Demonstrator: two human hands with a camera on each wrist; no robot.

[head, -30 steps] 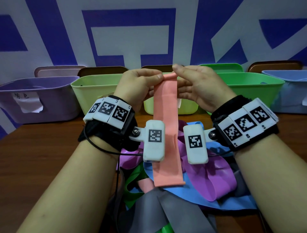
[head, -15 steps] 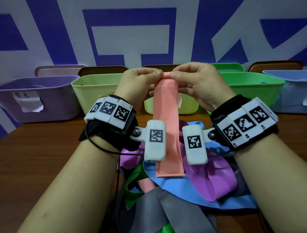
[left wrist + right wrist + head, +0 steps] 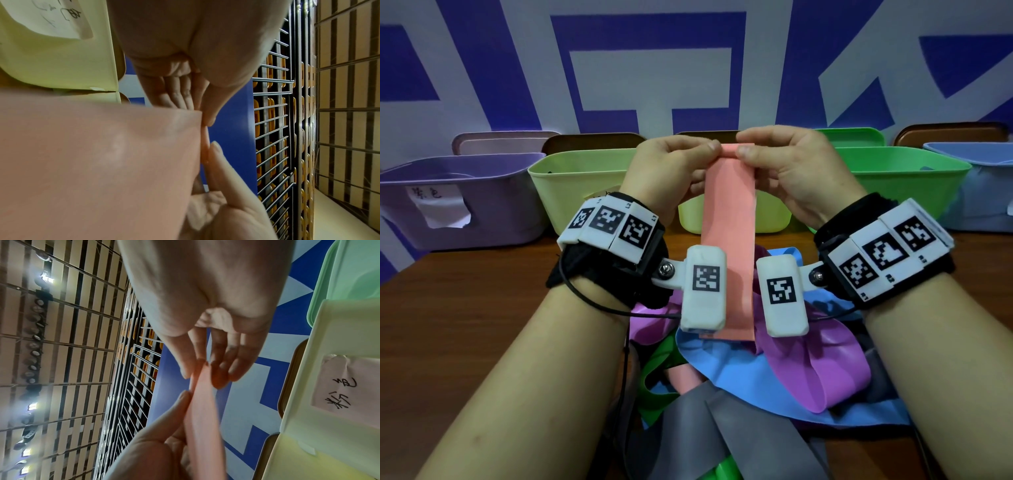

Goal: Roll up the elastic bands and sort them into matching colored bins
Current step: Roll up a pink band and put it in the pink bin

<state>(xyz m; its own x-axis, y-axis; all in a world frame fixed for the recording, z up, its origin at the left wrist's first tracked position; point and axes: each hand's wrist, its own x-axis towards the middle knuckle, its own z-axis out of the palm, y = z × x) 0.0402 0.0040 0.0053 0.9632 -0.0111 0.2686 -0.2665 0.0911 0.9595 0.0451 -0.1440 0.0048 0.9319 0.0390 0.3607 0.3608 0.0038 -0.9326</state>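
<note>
Two hands (image 3: 729, 161) pinch | one pink band (image 3: 727, 246) | bins unclear

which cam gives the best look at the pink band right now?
Head view: the pink band shows whole, hanging from the left hand and right hand, which pinch its top edge. Left wrist view shows only a blurred close-up of its upper part; right wrist view shows it edge-on.

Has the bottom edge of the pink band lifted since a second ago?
Yes. The pink band has been drawn upward: its lower edge now hangs higher over the blue band in the pile, as both hands roll its top end.
</note>
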